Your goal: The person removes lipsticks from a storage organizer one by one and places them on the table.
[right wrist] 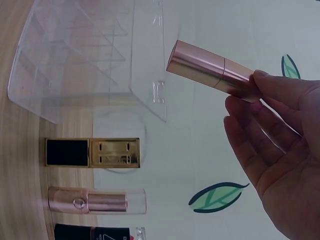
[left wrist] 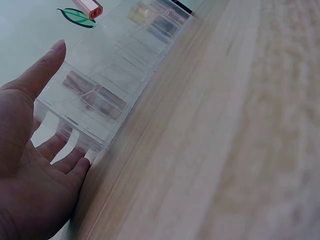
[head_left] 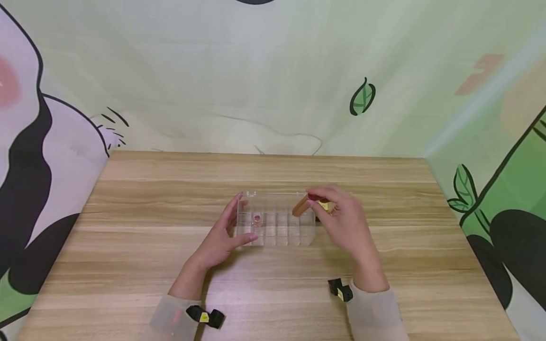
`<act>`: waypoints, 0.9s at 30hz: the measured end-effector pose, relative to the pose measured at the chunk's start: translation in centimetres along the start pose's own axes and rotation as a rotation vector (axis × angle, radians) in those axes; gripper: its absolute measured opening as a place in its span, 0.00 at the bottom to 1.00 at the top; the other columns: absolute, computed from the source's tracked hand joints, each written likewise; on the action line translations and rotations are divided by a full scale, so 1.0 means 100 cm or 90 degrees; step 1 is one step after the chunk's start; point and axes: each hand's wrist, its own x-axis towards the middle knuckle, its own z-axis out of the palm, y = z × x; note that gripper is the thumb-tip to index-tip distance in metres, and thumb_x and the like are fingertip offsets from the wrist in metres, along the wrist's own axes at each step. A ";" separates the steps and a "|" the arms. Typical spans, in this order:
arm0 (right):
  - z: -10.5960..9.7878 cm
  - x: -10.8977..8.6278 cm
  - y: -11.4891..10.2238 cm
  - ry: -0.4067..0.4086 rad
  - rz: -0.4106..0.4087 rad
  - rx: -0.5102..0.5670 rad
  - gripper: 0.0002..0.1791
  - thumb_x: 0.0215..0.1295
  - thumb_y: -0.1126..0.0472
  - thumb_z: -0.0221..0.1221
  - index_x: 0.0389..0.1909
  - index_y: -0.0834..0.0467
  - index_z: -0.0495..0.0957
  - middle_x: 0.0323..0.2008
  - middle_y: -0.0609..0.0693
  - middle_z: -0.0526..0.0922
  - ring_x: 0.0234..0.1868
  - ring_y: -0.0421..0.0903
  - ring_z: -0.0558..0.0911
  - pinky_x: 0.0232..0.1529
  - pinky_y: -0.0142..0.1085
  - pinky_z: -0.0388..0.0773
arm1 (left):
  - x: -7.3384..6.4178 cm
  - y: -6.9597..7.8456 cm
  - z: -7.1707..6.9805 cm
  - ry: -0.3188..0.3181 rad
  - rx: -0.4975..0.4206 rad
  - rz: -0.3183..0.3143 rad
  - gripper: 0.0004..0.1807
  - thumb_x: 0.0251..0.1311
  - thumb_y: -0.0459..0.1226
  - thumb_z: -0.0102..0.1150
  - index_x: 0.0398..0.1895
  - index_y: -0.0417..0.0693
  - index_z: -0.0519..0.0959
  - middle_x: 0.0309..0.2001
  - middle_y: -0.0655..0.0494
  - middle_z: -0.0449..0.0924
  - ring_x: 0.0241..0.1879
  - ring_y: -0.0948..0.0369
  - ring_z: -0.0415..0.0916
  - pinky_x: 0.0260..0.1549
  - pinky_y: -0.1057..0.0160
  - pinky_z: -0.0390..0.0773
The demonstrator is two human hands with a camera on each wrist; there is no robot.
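A clear plastic organizer box [head_left: 294, 239] with divided compartments stands on the table. My left hand [head_left: 219, 241] grips its left end, thumb over the front and the other fingers round the side and back. One lipstick [head_left: 257, 220] is upright in a left compartment; the left wrist view shows this lipstick [left wrist: 95, 95] through the wall. With thumb and fingertips, my right hand [head_left: 343, 218] pinches a shiny rose-gold lipstick tube [right wrist: 210, 67], tilted above the box's right end. It is capped and apart from the box.
Just right of the box stand a gold and black lipstick [right wrist: 92, 152], a pink lipstick with a clear cap [right wrist: 90, 200] and a black one [right wrist: 95, 233]. The right hand partly hides them in the head view. A patterned cloth [head_left: 273, 94] hangs behind the wooden table [head_left: 273, 293].
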 end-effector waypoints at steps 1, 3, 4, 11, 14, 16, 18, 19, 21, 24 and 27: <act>-0.001 0.000 0.001 0.005 0.000 -0.001 0.12 0.65 0.65 0.70 0.49 0.54 0.88 0.48 0.47 0.89 0.46 0.44 0.86 0.36 0.38 0.82 | 0.000 0.000 0.000 0.001 0.000 0.000 0.59 0.58 0.38 0.76 0.84 0.71 0.46 0.82 0.50 0.56 0.83 0.50 0.50 0.81 0.42 0.52; -0.003 0.000 0.003 0.011 0.000 0.004 0.12 0.65 0.66 0.70 0.49 0.55 0.88 0.48 0.47 0.89 0.46 0.45 0.86 0.36 0.39 0.82 | 0.000 0.000 0.000 0.001 -0.001 0.001 0.59 0.58 0.38 0.76 0.84 0.71 0.46 0.82 0.50 0.56 0.82 0.50 0.50 0.81 0.42 0.52; -0.004 0.000 0.003 0.014 0.000 0.007 0.12 0.64 0.66 0.70 0.49 0.56 0.88 0.48 0.48 0.89 0.46 0.45 0.86 0.37 0.37 0.83 | 0.000 -0.001 0.000 0.002 -0.001 0.001 0.59 0.58 0.38 0.76 0.84 0.71 0.46 0.82 0.50 0.56 0.82 0.50 0.50 0.81 0.42 0.52; -0.012 -0.001 0.011 0.022 0.002 0.007 0.12 0.66 0.66 0.69 0.49 0.56 0.88 0.48 0.49 0.89 0.45 0.45 0.85 0.31 0.29 0.81 | 0.000 -0.002 0.000 0.006 -0.001 -0.007 0.59 0.58 0.39 0.77 0.84 0.72 0.46 0.82 0.50 0.57 0.82 0.50 0.51 0.81 0.43 0.53; -0.017 -0.003 0.014 0.022 0.008 0.000 0.12 0.66 0.65 0.69 0.50 0.55 0.88 0.49 0.49 0.89 0.46 0.44 0.84 0.32 0.27 0.80 | 0.000 -0.002 0.000 0.002 0.007 -0.010 0.60 0.58 0.41 0.76 0.84 0.72 0.44 0.82 0.50 0.56 0.82 0.50 0.50 0.82 0.44 0.52; -0.020 -0.004 0.017 0.024 0.012 -0.005 0.13 0.66 0.65 0.69 0.50 0.55 0.88 0.49 0.48 0.89 0.47 0.44 0.84 0.35 0.26 0.80 | 0.000 -0.002 0.000 0.001 0.012 -0.013 0.60 0.58 0.42 0.77 0.84 0.73 0.44 0.82 0.51 0.55 0.82 0.50 0.50 0.82 0.44 0.53; -0.024 -0.005 0.019 0.025 0.018 -0.004 0.13 0.66 0.66 0.69 0.51 0.56 0.88 0.49 0.48 0.89 0.47 0.44 0.85 0.41 0.24 0.80 | 0.000 -0.001 0.000 -0.001 0.017 -0.016 0.60 0.58 0.42 0.77 0.84 0.74 0.44 0.82 0.50 0.55 0.83 0.50 0.50 0.82 0.44 0.53; -0.025 -0.005 0.020 0.026 0.021 -0.004 0.13 0.66 0.66 0.69 0.51 0.56 0.88 0.49 0.48 0.89 0.48 0.44 0.85 0.43 0.22 0.80 | 0.000 0.000 0.000 -0.001 0.018 -0.017 0.60 0.58 0.42 0.77 0.84 0.74 0.44 0.82 0.50 0.55 0.83 0.50 0.50 0.82 0.44 0.53; -0.028 -0.005 0.021 0.025 0.024 -0.004 0.14 0.66 0.66 0.69 0.51 0.57 0.88 0.49 0.48 0.89 0.47 0.43 0.85 0.43 0.22 0.81 | -0.001 0.001 0.000 0.000 0.017 -0.018 0.60 0.57 0.42 0.77 0.84 0.74 0.44 0.82 0.50 0.55 0.83 0.50 0.50 0.82 0.44 0.53; -0.031 -0.005 0.022 0.023 0.025 -0.009 0.13 0.65 0.66 0.70 0.50 0.57 0.88 0.49 0.48 0.89 0.47 0.42 0.84 0.41 0.22 0.82 | -0.001 0.001 -0.001 0.000 0.016 -0.014 0.60 0.58 0.42 0.77 0.84 0.71 0.44 0.82 0.49 0.55 0.83 0.49 0.49 0.82 0.43 0.52; -0.035 -0.005 0.024 0.016 0.024 -0.014 0.12 0.65 0.67 0.70 0.49 0.57 0.88 0.48 0.48 0.89 0.45 0.41 0.84 0.41 0.22 0.80 | -0.001 0.000 -0.001 0.002 0.010 -0.015 0.60 0.58 0.42 0.76 0.85 0.70 0.44 0.82 0.49 0.55 0.83 0.49 0.49 0.82 0.44 0.51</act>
